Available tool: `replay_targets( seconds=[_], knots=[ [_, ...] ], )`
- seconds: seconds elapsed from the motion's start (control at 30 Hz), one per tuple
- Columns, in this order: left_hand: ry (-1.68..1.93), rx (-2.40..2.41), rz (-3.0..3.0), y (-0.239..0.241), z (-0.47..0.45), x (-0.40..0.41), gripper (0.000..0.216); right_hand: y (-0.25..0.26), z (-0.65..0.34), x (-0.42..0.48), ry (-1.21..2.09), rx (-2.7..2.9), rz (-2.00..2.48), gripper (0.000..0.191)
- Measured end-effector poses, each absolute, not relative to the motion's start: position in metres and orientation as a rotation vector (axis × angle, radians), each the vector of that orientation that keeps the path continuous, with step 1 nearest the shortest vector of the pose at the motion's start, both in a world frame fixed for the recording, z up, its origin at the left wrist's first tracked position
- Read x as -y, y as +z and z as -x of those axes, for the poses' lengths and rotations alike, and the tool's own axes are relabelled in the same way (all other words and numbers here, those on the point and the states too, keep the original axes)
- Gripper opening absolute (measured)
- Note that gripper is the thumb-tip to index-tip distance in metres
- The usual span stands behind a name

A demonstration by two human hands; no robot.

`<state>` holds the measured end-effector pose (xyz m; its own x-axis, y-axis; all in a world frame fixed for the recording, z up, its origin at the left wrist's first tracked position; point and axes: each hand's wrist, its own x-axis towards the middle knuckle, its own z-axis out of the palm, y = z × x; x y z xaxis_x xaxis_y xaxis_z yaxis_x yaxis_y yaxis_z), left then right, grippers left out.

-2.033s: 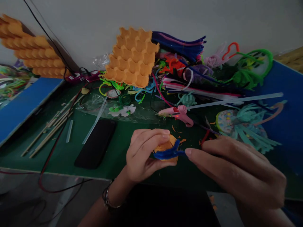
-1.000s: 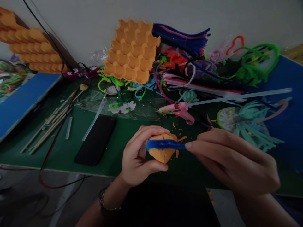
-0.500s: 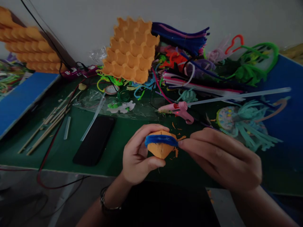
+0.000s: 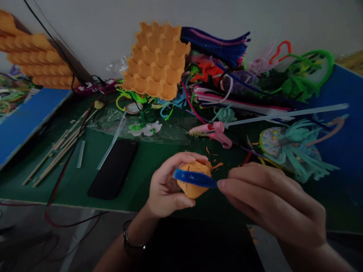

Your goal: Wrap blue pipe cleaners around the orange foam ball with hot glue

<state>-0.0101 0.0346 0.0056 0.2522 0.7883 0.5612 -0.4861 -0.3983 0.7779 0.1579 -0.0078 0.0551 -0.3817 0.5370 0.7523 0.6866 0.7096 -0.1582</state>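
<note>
My left hand point(image 4: 167, 185) is closed around an orange egg-carton piece point(image 4: 193, 190), thumb at its near side and fingers over the far side. Across that piece runs a blue pipe cleaner point(image 4: 195, 178), lying against its surface. The right end of the pipe cleaner is pinched between the thumb and finger of my right hand point(image 4: 272, 200). My palm hides part of the carton piece. Orange scraps point(image 4: 217, 166) lie on the table just beyond it.
A pink glue gun point(image 4: 215, 132) with a long glue stick rests beyond my hands. A black phone point(image 4: 113, 170) and wooden sticks point(image 4: 59, 151) lie to the left. An orange egg tray point(image 4: 159, 60) and bundled pipe cleaners point(image 4: 221, 45) stand at the back. A turquoise pipe-cleaner craft point(image 4: 297, 147) lies right.
The carton piece has turned and tilted in my left hand, and the pipe cleaner now slants down to the right. My right hand has moved slightly right and down, still pinching its end.
</note>
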Motion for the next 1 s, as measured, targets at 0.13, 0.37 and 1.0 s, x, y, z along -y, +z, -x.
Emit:
replay_targets(
  seconds=[0.13, 0.37, 1.0],
  knots=[
    [1.406, -0.304, -1.456, 0.006, 0.014, -0.036, 0.040, 0.056, -0.156, 0.013, -0.190, 2.071, 0.968, 0.017],
    [1.368, -0.343, -1.404, 0.004, 0.013, -0.036, 0.038, 0.052, -0.156, 0.008, -0.181, 2.066, 0.928, 0.018],
    [1.252, -0.380, -1.142, -0.001, 0.012, -0.035, 0.040, 0.054, -0.156, -0.007, -0.179, 2.101, 0.932, 0.012]
  ],
)
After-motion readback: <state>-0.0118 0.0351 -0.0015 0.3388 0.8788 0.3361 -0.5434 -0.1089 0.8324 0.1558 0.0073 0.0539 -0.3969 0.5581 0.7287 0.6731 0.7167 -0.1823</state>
